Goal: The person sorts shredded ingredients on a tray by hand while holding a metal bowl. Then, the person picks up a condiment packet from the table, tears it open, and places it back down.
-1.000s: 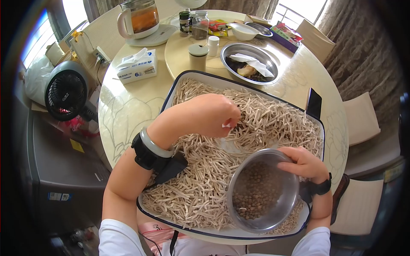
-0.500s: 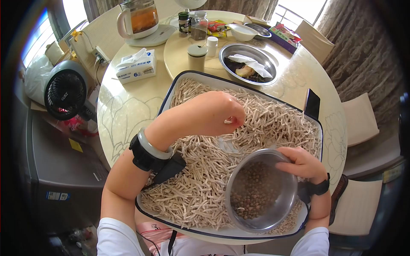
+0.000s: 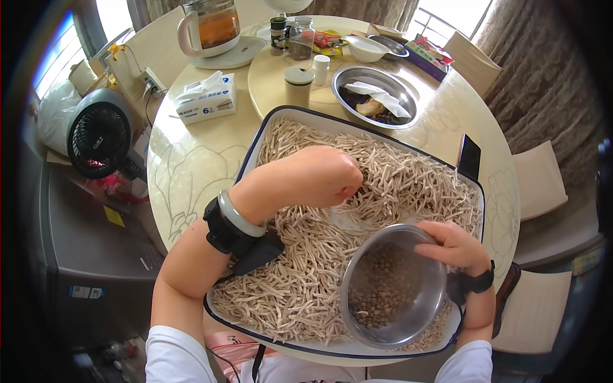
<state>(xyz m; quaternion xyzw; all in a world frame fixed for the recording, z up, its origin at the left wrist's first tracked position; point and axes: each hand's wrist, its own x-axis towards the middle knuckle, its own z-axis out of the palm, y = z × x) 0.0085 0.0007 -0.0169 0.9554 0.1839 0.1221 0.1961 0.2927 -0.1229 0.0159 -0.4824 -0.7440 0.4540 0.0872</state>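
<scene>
A white tray with a dark blue rim (image 3: pixel 255 148) is filled with thin pale dried strips (image 3: pixel 300 281). My left hand (image 3: pixel 329 179) is curled closed over the upper middle of the strips, its fingertips turned down and mostly hidden, so what it pinches is not visible. With thumb and fingers, my right hand (image 3: pixel 450 244) grips the right rim of a steel bowl (image 3: pixel 418 287). This bowl is tilted above the tray's lower right and holds small round brown pieces (image 3: pixel 383 281). Small crumbs lie in the tray corner beneath it.
Beyond the tray stand a lidded cup (image 3: pixel 298 88), a small white bottle (image 3: pixel 320 70) and a steel bowl with dark scraps and tissue (image 3: pixel 408 105). A tissue box (image 3: pixel 205 102) and a glass kettle (image 3: pixel 214 32) are back left; a phone (image 3: pixel 469 156) touches the tray's right side.
My left hand has dipped slightly lower over the strips, and the white bit seen at its fingers before is no longer visible. My right hand and the bowl have stayed nearly in place.
</scene>
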